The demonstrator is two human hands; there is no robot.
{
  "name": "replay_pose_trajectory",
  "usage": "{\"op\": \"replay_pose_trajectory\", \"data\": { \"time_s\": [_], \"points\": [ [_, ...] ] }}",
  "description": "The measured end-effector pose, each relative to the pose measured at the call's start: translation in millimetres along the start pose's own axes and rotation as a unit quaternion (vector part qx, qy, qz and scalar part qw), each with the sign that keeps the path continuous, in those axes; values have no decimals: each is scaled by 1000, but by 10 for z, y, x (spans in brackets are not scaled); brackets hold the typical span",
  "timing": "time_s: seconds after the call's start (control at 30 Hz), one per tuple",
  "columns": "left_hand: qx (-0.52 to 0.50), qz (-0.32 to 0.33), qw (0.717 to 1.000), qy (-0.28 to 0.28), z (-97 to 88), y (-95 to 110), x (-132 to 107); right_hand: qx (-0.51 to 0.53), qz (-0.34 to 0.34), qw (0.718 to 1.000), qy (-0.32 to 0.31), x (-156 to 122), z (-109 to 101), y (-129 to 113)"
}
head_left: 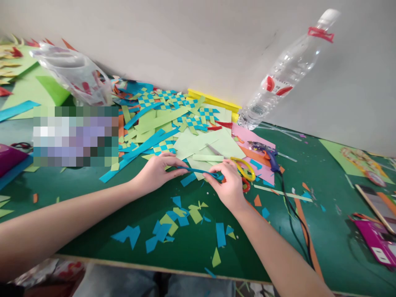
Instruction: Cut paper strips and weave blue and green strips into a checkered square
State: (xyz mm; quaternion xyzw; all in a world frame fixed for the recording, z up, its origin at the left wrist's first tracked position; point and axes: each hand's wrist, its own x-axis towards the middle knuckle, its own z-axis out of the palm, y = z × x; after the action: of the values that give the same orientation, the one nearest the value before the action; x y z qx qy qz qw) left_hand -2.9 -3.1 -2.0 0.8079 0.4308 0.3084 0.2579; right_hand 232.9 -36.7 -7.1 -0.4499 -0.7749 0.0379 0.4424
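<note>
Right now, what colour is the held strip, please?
The strip is blue, clearest in the head view.

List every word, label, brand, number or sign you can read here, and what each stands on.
None can be read.
Label on the clear bottle: small marks, too small and blurred.
Plastic bag, left: reddish marks, too blurred.
Purple object, far right: pale marks, unclear.

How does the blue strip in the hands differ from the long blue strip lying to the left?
The held strip is pinched between the left hand and right hand; the long strip lies loose.
The held strip shows mostly a thin edge, while the long strip shows its broad face.
The held strip looks shorter than the long strip, though fingers cover its ends.
Both are blue.
</note>
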Motion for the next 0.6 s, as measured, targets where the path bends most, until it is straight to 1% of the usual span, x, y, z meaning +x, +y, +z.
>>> {"op": "replay_pose_trajectory", "data": {
  "time_s": [0.2, 0.3, 0.4, 0.6],
  "points": [
    [-2, -5, 1000, -1, -18, 11, 18, 1, -5, 1000, -2, 6, -10, -9],
    [-1, -8, 1000, 2, -22, 9, 20, 10, 5, 1000, -4, 13, -20, -21],
    [-9, -13, 1000, 6, -29, 13, 21, 36, 36, 999, -10, 20, -22, -26],
    [-5, -14, 1000, 17, -66, 36, 33, 92, 129, 987, -22, 17, -26, -2]
  ]
}}
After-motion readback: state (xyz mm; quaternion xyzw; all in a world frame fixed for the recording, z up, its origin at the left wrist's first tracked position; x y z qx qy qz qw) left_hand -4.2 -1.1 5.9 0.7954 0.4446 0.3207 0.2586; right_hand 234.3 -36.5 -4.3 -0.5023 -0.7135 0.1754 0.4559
